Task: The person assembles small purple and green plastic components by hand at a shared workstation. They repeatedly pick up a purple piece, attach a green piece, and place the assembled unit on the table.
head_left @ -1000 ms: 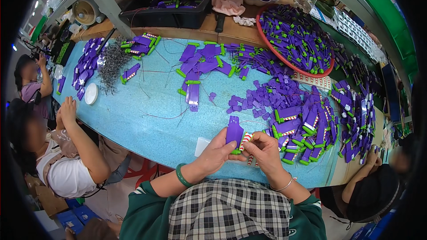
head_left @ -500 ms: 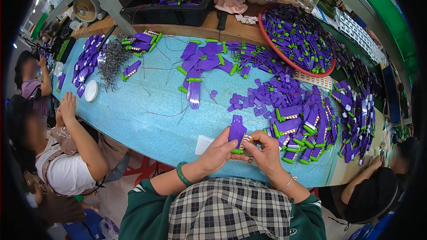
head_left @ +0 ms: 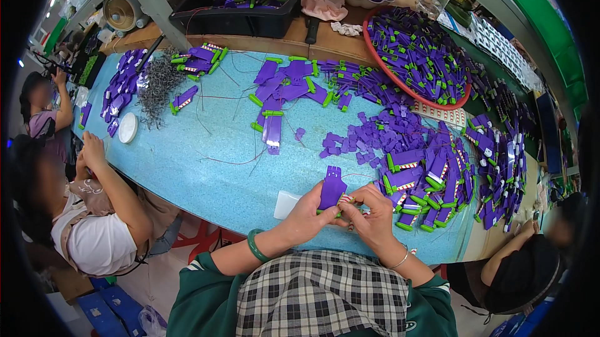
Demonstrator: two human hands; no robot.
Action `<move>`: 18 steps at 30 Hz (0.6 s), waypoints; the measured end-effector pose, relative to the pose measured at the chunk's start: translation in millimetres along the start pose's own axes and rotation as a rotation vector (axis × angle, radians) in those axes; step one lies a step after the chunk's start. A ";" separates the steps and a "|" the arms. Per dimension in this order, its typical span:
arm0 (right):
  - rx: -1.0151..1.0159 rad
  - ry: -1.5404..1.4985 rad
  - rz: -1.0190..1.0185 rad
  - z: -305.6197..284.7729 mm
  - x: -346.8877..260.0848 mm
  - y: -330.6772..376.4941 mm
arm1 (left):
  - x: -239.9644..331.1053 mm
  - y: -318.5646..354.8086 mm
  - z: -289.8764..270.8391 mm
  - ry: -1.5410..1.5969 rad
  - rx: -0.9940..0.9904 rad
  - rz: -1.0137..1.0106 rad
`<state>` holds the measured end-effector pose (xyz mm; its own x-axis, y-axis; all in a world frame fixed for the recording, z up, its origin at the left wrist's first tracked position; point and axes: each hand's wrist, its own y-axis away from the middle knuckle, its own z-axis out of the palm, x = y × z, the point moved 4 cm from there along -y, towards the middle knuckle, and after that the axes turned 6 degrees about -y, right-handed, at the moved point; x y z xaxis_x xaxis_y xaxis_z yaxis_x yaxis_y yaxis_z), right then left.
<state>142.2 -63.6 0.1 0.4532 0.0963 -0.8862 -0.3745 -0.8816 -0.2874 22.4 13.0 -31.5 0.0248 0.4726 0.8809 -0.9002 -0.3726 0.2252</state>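
Note:
My left hand [head_left: 304,217] is closed round the lower left side of a purple plastic part [head_left: 333,188], held upright just above the near table edge. The part has a notched top end, and a bit of green shows at its bottom between my fingers. My right hand [head_left: 374,213] pinches the part's lower right side, where a red-and-white striped sticker [head_left: 345,199] shows. Its thumb and fingertips press over that sticker and cover most of it. Beside my left hand lies a small white block [head_left: 286,204].
Purple-and-green parts [head_left: 431,181] lie heaped to the right, with small purple pieces [head_left: 359,134] beyond. A red basket [head_left: 390,76] and a black bin [head_left: 240,23] hold more. Left are a tangle of thin wires [head_left: 159,87] and a white lid [head_left: 128,128]. Co-workers sit at both sides.
The purple part has dropped slightly and turned a little. My right fingers have closed further over the striped sticker and the green end. At the far left, a co-worker's arm has shifted.

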 end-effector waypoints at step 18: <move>0.056 0.249 -0.426 -0.5 -19.5 -3.3 | -5.9 -0.2 -3.5 -0.213 0.015 0.087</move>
<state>135.0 -62.8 18.5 0.7521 0.3235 -0.5742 -0.1536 -0.7612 -0.6301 20.9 13.1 -38.2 0.0400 0.2598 0.9648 -0.8966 -0.4168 0.1494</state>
